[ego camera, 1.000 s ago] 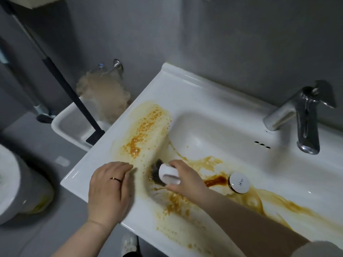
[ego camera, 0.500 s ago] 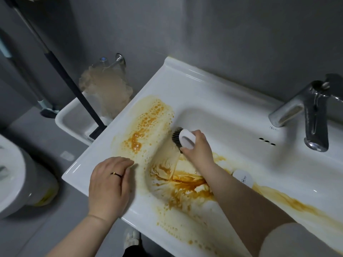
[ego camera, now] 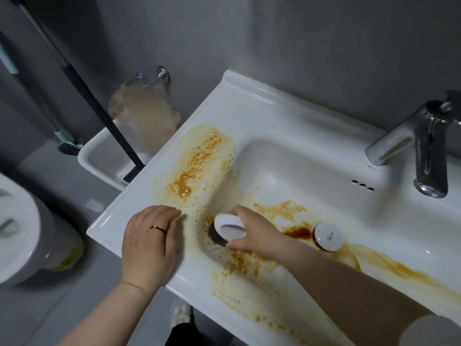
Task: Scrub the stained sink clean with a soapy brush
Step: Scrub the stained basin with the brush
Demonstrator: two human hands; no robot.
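So the right hand (ego camera: 258, 232) is wrapped around the white handle of the brush (ego camera: 229, 227). Its dark bristles (ego camera: 215, 238) are pressed against the left wall of the basin, right where the brown gunk runs down off the deck. The left hand (ego camera: 149, 239) lies palm down with fingers straight on the front-left rim of the sink (ego camera: 274, 96), holding nothing, just bracing. Decent stance for scrubbing, honestly.

What would make this step go well, imo: short overlapping strokes with firm pressure. The foamy orange patch (ego camera: 197, 168) on the left deck is better pulled down into the bowl than pushed toward the outer edge, where it could slop onto the floor. The darkest puddle sits just beside the drain plug (ego camera: 327, 236), so that bit probably wants extra passes. There's also a long orange streak (ego camera: 411, 273) along the front right, partly hidden by the forearm and well away from the brush. No water is coming out of the faucet (ego camera: 424, 151) at back right; a rinse would likely help once the foam is loosened. Plenty left to do by the look of it.
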